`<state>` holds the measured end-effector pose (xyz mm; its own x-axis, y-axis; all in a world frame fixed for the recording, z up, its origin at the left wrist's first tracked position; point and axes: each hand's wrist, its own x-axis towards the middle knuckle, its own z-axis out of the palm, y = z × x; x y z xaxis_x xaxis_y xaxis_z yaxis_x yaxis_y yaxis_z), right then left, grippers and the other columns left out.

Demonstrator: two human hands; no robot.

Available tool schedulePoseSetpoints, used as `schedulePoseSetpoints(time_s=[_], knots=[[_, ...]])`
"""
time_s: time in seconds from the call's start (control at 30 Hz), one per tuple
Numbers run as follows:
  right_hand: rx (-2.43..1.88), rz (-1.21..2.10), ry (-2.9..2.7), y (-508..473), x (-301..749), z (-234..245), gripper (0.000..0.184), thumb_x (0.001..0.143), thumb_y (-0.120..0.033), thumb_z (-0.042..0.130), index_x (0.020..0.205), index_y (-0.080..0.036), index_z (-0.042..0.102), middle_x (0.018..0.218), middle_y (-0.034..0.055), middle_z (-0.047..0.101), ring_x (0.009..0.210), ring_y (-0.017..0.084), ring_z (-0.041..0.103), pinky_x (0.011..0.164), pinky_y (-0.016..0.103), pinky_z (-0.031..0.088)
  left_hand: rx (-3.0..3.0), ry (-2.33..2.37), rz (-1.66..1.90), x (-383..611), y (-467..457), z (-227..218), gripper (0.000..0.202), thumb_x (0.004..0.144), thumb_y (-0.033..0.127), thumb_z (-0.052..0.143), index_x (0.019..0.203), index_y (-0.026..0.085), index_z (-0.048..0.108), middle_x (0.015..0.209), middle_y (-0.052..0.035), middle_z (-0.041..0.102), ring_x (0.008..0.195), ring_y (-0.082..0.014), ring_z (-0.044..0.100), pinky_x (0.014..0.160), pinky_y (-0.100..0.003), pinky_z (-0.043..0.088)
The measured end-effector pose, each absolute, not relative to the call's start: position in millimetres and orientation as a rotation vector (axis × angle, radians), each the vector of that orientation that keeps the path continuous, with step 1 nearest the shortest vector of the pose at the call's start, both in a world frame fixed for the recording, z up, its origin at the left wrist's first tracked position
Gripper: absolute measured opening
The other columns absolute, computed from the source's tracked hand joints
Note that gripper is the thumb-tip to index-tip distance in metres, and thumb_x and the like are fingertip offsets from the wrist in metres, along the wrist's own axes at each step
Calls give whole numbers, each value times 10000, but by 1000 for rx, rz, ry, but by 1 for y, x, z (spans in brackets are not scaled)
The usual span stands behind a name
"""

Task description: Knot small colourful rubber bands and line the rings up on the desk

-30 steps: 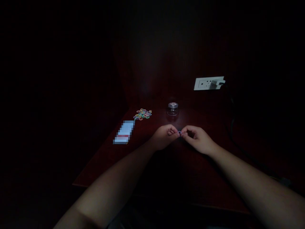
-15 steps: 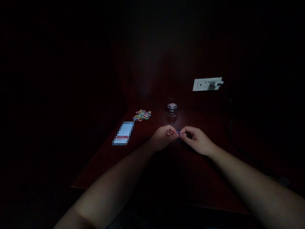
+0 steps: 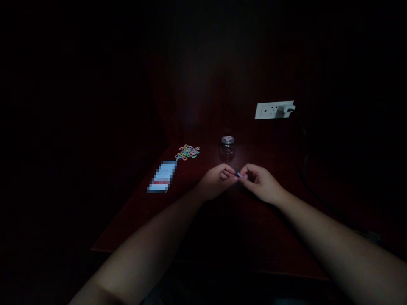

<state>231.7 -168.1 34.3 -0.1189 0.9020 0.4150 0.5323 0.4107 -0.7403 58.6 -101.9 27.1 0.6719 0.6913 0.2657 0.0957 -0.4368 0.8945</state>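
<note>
Near the middle of the table (image 3: pixel 140 228), my two hands nearly meet fingertip to fingertip. My right hand (image 3: pixel 260 182) pinches a small lilac band (image 3: pixel 241 175), which looks like a little hair tie, between thumb and forefinger. It shows as a short, narrow strip. Just left of it is my left hand (image 3: pixel 218 182), its fingers curled and its thumb and forefinger slightly parted, with nothing visible between them. Behind the hands stands a small clear jar (image 3: pixel 227 146) with its lid on. A loose pile of pastel hair ties (image 3: pixel 188 152) lies to its left.
A phone (image 3: pixel 162 177) with a lit, blurred screen lies left of my left hand. On the back wall is a white socket plate (image 3: pixel 267 110) with a plug (image 3: pixel 288 109) in it. A dark cable (image 3: pixel 304 169) runs down the right side. The surroundings are very dark.
The lilac band showed as a ring between both hands' fingertips; now it appears as a strip in my right fingers, and my left fingertips have parted. The view has shifted slightly.
</note>
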Motion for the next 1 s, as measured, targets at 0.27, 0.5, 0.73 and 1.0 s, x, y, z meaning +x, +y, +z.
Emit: schedulePoseSetpoints(time_s=[0.27, 0.5, 0.73, 1.0], knots=[[-1199, 607, -1842, -170, 230, 33, 107, 810, -271, 544, 801, -165, 549, 659, -8, 506, 596, 113, 449, 560, 241, 382, 1910, 596, 778, 60, -104, 30, 234, 774, 304, 608, 916, 119, 610, 806, -47, 640, 667, -92, 545, 622, -211, 428], [-1224, 580, -1880, -173, 229, 36, 109, 819, -268, 527, 798, -164, 551, 643, -10, 514, 585, 112, 454, 544, 234, 370, 1905, 582, 770, 60, -102, 27, 212, 768, 311, 612, 869, 125, 600, 767, -30, 634, 648, -90, 547, 595, -201, 412], [-1231, 555, -1907, -171, 232, 36, 84, 814, -232, 515, 806, -161, 558, 671, -1, 524, 602, 116, 460, 560, 239, 377, 1928, 582, 762, 58, -102, 30, 188, 757, 303, 612, 819, 127, 586, 713, -5, 588, 615, -79, 504, 573, -196, 385], [-1199, 553, -1780, -170, 230, 39, 97, 800, -254, 552, 807, -158, 560, 659, -3, 522, 588, 112, 460, 548, 232, 388, 1947, 621, 760, 58, -101, 27, 200, 794, 330, 557, 832, 134, 573, 686, 7, 560, 585, -78, 464, 534, -194, 350]])
